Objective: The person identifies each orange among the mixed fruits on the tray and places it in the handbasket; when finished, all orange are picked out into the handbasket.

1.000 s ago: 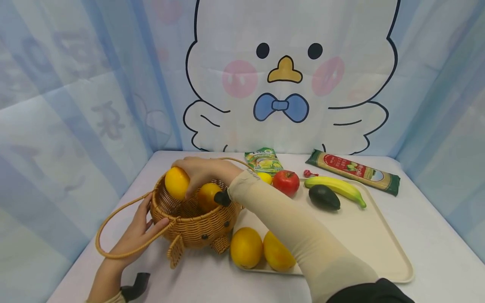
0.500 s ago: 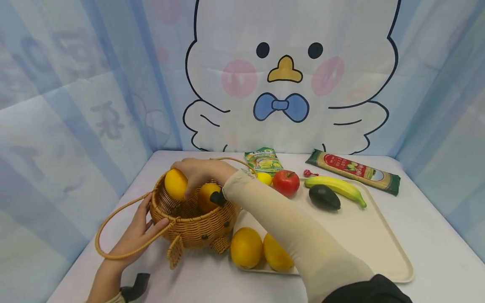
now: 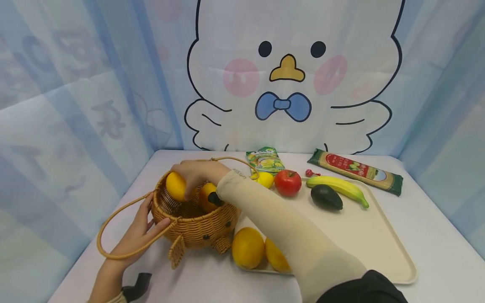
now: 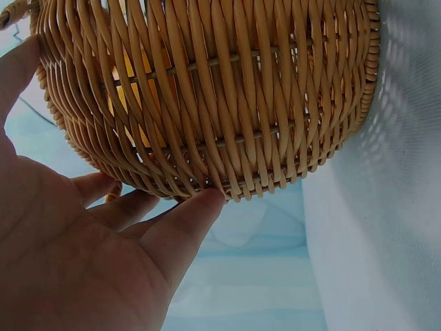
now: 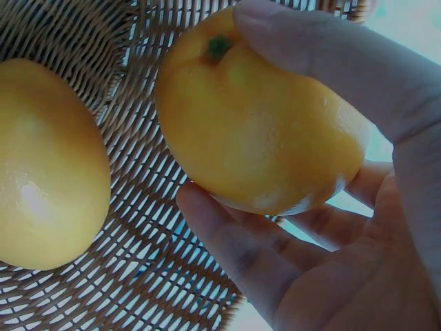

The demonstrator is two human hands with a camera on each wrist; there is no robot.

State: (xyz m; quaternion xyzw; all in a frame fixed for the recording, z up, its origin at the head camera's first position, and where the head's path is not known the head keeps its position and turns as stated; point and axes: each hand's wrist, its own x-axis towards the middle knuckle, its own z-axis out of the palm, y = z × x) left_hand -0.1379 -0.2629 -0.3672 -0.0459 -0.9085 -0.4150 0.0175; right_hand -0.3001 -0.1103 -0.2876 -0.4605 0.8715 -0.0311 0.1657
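Note:
In the head view my right hand point(image 3: 198, 174) is inside a brown wicker basket point(image 3: 202, 233), holding a yellow mango point(image 3: 176, 186) near its left wall. The right wrist view shows the thumb across the held mango point(image 5: 255, 131) and the fingers beneath it, over the basket's woven inside. A second mango point(image 5: 48, 165) lies beside it in the basket. My left hand point(image 3: 134, 235) spreads against the basket's left side, inside the loop of a handle point(image 3: 113, 219). Up close, the left hand's fingers point(image 4: 186, 221) touch the woven wall point(image 4: 227, 89) with no curl around it.
A beige tray point(image 3: 363, 240) extends to the right, bearing two mangoes point(image 3: 248, 248), a red apple point(image 3: 288, 183), a banana point(image 3: 337, 187), an avocado point(image 3: 326, 198) and a lemon point(image 3: 264, 179). Behind are a green packet point(image 3: 265, 160), a lollipop point(image 3: 310, 173) and a pasta pack point(image 3: 356, 170).
My right forearm has shifted slightly left, and the held mango sits a little lower in the basket. The left hand keeps its place on the basket.

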